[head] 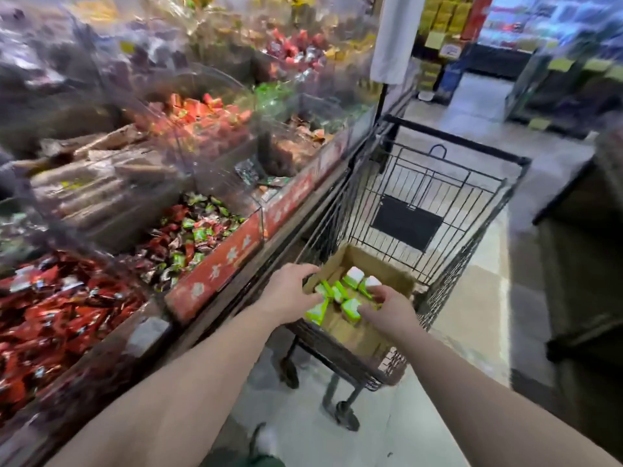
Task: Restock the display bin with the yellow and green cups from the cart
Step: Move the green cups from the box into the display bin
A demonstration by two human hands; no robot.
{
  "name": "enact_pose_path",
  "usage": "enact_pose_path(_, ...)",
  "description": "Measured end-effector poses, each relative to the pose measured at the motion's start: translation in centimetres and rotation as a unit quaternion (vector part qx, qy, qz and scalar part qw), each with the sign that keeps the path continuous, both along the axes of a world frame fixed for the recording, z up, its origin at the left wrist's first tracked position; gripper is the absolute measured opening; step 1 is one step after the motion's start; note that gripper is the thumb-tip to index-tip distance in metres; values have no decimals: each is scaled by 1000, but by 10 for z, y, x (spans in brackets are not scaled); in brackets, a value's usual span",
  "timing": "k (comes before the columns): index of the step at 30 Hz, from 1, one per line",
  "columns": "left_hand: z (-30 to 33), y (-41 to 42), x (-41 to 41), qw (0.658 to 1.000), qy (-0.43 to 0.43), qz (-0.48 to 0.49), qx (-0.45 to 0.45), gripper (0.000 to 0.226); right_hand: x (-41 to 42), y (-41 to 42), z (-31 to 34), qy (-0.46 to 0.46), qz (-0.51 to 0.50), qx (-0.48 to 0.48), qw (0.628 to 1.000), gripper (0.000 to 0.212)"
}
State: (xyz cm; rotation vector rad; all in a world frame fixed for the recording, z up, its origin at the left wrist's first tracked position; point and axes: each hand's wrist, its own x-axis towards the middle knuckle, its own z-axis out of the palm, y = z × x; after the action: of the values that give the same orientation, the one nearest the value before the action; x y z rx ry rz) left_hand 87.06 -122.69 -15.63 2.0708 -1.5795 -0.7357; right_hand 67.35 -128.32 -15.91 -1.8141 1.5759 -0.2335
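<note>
Still at the gathering stage — both the left hand (289, 294) and right hand (387, 310) curl around yellow-green cups (350, 308) in the cart's cardboard box (381, 267), several loose — none visibly in a display bin (215, 264).

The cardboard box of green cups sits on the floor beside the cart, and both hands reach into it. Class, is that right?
Not quite. The head view shows the cardboard box inside the cart, not on the floor. Both the left hand and right hand do reach into it among the green cups.
</note>
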Motion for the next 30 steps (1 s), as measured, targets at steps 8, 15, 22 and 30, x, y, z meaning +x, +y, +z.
enact_pose_path(8,-77,-129,-4,994,10,-41,99,68,-31,-105,-53,46,-95,77,991,46)
enact_pose_path(15,-142,-198,9,982,44,-60,171,74,-20,-177,-122,118,-101,167,974,56)
enact_pose_path(22,-221,-210,5,967,94,-20,235,82,-6,-196,-227,84,-102,274,953,74)
enact_pose_path(30,-296,-211,-15,950,174,76,247,82,17,-213,-341,13,-125,323,938,113)
